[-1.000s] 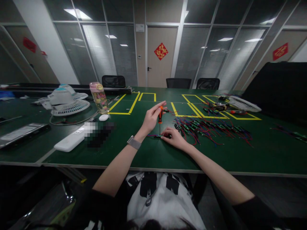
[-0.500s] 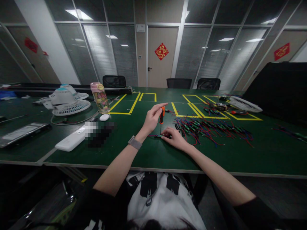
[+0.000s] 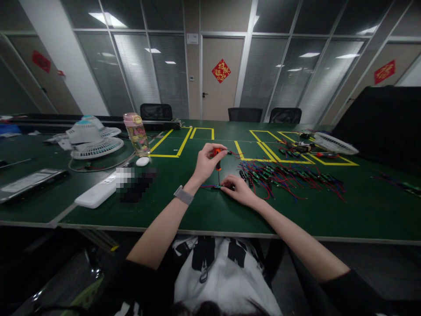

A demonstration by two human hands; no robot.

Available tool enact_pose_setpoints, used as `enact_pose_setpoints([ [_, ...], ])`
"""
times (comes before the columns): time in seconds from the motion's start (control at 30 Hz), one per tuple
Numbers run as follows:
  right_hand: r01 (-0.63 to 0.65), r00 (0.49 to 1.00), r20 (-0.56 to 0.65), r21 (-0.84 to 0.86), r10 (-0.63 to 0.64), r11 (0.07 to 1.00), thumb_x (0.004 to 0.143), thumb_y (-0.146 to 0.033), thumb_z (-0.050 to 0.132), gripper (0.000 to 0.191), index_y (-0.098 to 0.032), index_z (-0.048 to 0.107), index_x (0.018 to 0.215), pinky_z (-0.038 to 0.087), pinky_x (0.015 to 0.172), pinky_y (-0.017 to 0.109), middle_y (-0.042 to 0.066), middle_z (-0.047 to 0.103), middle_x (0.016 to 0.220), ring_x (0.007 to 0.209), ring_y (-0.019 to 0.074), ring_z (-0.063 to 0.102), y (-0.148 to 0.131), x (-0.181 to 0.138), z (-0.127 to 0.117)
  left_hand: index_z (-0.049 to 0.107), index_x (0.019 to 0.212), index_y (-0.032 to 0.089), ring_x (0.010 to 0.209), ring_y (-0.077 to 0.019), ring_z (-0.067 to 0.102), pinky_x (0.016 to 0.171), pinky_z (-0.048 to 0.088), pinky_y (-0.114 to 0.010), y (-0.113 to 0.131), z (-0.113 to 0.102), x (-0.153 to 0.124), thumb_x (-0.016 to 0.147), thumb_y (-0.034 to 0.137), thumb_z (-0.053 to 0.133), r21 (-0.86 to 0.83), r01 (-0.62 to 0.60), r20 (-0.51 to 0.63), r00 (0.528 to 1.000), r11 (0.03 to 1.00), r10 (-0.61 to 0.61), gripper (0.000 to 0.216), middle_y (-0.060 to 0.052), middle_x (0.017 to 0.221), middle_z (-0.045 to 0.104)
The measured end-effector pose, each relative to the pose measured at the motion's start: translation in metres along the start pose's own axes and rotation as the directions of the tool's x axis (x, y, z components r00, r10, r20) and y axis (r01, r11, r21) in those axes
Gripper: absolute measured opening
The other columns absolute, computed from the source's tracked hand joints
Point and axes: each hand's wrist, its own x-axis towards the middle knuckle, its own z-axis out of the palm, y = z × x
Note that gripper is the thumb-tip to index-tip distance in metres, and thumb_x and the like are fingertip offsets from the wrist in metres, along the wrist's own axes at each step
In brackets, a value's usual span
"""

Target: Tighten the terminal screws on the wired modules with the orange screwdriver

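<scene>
1. Broadly, the green table fills most of what I see on my end, with yellow tape outlines marked across its far half.
2. Left of the person, I find a white fan with touches of blue; at the far right lies another white grille.
3. Right of the hands, I see a spread heap of circuit boards, red and blue wires tangled among them.
4. A long white block sits on the left side of the table, its far end lost to me under a blurred patch.
5. Behind that block I have a clear bottle with a pink lid, standing upright, and just beside its base a small white rounded object.
6. The two hands are apart from each other. I see the left hand raised, thumb and fingers clamped around the handle of a screwdriver.
7. The right hand is low at the table, thumb and fingertips closed on the right end of one circuit board.
8. That screwdriver is orange and black and stands nearly upright, shaft downward.
9. Smallest, the single board lies flat beneath the shaft; I cannot tell whether the tip sits in a screw.
</scene>
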Motion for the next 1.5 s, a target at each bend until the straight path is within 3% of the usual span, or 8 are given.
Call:
enact_pose_setpoints([
  [0.13, -0.002, 1.000, 0.005, 0.004, 0.002, 1.000, 0.081, -0.018, 0.061, 0.005, -0.016, 0.064, 0.083, 0.044, 0.065, 0.026, 0.003, 0.058, 0.078, 0.068, 0.0137, 0.055, -0.001, 0.000, -0.001, 0.067, 0.106, 0.021, 0.108, -0.0185, 0.059, 0.091, 0.046, -0.031, -0.002, -0.002, 0.002, 0.090, 0.028, 0.049, -0.096, 0.026, 0.110, 0.994, 0.995, -0.016, 0.025, -0.007, 0.116, 0.064],
  [0.3, -0.006, 1.000, 0.009, 0.007, 0.006, 1.000, 0.082, -0.018, 0.060, 0.005, -0.015, 0.064, 0.083, 0.044, 0.065, 0.026, 0.003, 0.057, 0.077, 0.068, 0.0137, 0.055, -0.003, 0.000, -0.002, 0.061, 0.114, 0.017, 0.102, -0.0204, 0.064, 0.089, 0.051, -0.037, -0.001, 0.000, 0.001, 0.090, 0.028, 0.049, -0.326, 0.131, 0.209, 0.976, 0.936, -0.064, 0.030, -0.011, 0.118, 0.064],
  [0.5, -0.005, 1.000, 0.008, -0.004, 0.005, 1.000, 0.082, -0.018, 0.060, 0.005, -0.016, 0.064, 0.083, 0.044, 0.065, 0.026, 0.002, 0.058, 0.077, 0.068, 0.0135, 0.055, -0.004, 0.000, -0.002, 0.068, 0.098, 0.017, 0.080, -0.0135, 0.063, 0.072, 0.052, -0.026, 0.003, 0.001, -0.002, 0.077, 0.029, 0.068, -0.105, 0.022, 0.071, 0.997, 0.994, -0.014, 0.025, -0.006, 0.093, 0.069],
  [0.63, 0.002, 1.000, 0.004, -0.016, -0.002, 1.000, 0.081, -0.018, 0.060, 0.004, -0.016, 0.063, 0.082, 0.044, 0.064, 0.026, 0.002, 0.057, 0.076, 0.067, 0.0135, 0.054, -0.003, 0.000, -0.002, 0.070, 0.090, 0.019, 0.084, -0.0134, 0.061, 0.072, 0.049, -0.024, 0.004, 0.000, -0.002, 0.077, 0.032, 0.068, 0.022, -0.042, 0.020, 0.999, 0.999, 0.042, 0.018, -0.005, 0.094, 0.065],
  [0.93, -0.006, 1.000, 0.002, -0.001, 0.006, 1.000, 0.079, -0.017, 0.062, 0.005, -0.016, 0.062, 0.083, 0.044, 0.063, 0.025, 0.002, 0.057, 0.077, 0.067, 0.0128, 0.054, -0.001, -0.001, 0.000, 0.060, 0.119, 0.020, 0.101, -0.0208, 0.064, 0.088, 0.051, -0.039, -0.006, -0.002, 0.002, 0.090, 0.030, 0.048, -0.389, 0.183, 0.304, 0.951, 0.903, -0.062, 0.033, -0.011, 0.114, 0.065],
  [1.17, -0.001, 1.000, -0.001, -0.004, 0.001, 1.000, 0.078, -0.016, 0.062, 0.003, -0.016, 0.062, 0.081, 0.043, 0.062, 0.025, 0.001, 0.056, 0.075, 0.066, 0.0128, 0.053, -0.004, -0.001, -0.002, 0.066, 0.105, 0.019, 0.077, -0.0125, 0.063, 0.072, 0.051, -0.027, 0.002, 0.000, -0.001, 0.079, 0.029, 0.065, -0.161, 0.072, 0.147, 0.988, 0.984, -0.048, 0.028, -0.006, 0.096, 0.068],
  [1.33, 0.001, 1.000, -0.004, -0.001, -0.001, 1.000, 0.079, -0.017, 0.062, 0.004, -0.016, 0.063, 0.083, 0.043, 0.063, 0.025, 0.001, 0.056, 0.075, 0.067, 0.0131, 0.054, -0.002, 0.000, -0.001, 0.069, 0.097, 0.021, 0.090, -0.0144, 0.061, 0.072, 0.049, -0.023, 0.002, 0.001, -0.003, 0.078, 0.031, 0.067, -0.033, -0.023, 0.104, 0.994, 0.999, 0.026, 0.022, -0.005, 0.101, 0.064],
  [1.5, 0.001, 1.000, 0.003, 0.011, -0.001, 1.000, 0.080, -0.019, 0.061, 0.004, -0.016, 0.063, 0.082, 0.044, 0.064, 0.026, 0.002, 0.057, 0.077, 0.068, 0.0135, 0.054, 0.000, 0.000, -0.001, 0.065, 0.113, 0.022, 0.105, -0.0189, 0.061, 0.084, 0.051, -0.031, 0.002, 0.001, -0.002, 0.090, 0.031, 0.049, -0.197, 0.053, 0.207, 0.978, 0.979, -0.011, 0.029, -0.009, 0.120, 0.061],
])
